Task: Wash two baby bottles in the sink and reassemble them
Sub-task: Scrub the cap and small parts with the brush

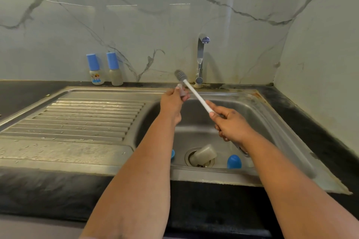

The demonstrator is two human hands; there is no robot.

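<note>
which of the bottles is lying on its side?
The uncapped bottle in the sink basin, tipped over the drain. The two blue-capped bottles stand upright on the counter against the wall.

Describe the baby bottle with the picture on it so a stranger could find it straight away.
Start at the steel sink and look along the dark counter behind its ribbed drainboard. Two blue-capped bottles stand there against the wall. The printed bottle is the left one; its neighbour, the plain bottle, has no picture.
</note>
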